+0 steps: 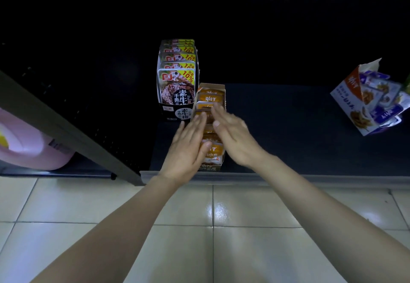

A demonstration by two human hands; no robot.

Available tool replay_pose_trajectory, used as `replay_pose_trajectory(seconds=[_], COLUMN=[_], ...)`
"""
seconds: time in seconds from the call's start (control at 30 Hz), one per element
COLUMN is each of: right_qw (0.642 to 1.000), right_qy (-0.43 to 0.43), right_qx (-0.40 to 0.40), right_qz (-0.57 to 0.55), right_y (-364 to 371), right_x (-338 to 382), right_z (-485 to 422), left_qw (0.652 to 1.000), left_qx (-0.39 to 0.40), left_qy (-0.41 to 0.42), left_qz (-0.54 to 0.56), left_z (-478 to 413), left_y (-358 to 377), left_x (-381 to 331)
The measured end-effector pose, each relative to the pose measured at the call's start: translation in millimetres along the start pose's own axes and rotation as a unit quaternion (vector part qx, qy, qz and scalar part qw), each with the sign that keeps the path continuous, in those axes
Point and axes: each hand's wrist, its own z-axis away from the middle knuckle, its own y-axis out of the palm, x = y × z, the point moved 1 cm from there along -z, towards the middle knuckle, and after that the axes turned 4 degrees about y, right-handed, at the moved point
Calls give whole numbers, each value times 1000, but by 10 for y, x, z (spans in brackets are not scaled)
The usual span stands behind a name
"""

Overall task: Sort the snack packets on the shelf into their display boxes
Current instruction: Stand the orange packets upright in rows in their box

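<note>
Snack packets (210, 99) in orange wrappers stand in a row inside their orange display box (209, 168), which sits between the two grips at the front of the shelf (288, 127). In the head view the left grip (188, 143), a bare hand, lies flat with straight fingers along the box's left side, its thumb touching the front packet; it holds nothing. The right grip (233, 136) is likewise flat, with its fingers laid over the middle of the row. It is slightly blurred and has nothing pinched. The step looks like squaring up the row. To do it well, both palms should press inward lightly and evenly, so that the thin card walls do not buckle and the packets end upright and facing forward. Just beyond the left grip's fingertips stands a black display box (170, 110) full of dark packets (176, 83). Well off to the right of the right grip a purple-and-white box (348, 96) leans tilted, its purple packets (381, 105) spilling out; that probably wants sorting next. The shelf is dark and dimly lit, with a grey front edge (310, 178) below the wrists. Left of the left grip a slanted dark panel (66, 123) crosses before a pink container (28, 147). Under the forearms lies a glossy, pale tiled floor (88, 227).
</note>
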Motion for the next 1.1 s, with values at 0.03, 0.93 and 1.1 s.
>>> replay_pose_trajectory(seconds=[0.03, 0.93, 1.1], right_qw=[1000, 931, 920], right_qy=[16, 94, 125], right_qx=[22, -125, -122], right_qz=[9, -331, -351], right_y=[58, 442, 477], right_x=[-14, 102, 113], right_z=[34, 221, 146], left_qw=[1000, 897, 878], left_qx=[12, -25, -35], left_qy=[-18, -185, -206], left_qz=[-1, 400, 431], left_z=[-14, 49, 27], left_y=[21, 40, 112], left_x=[-12, -178, -126])
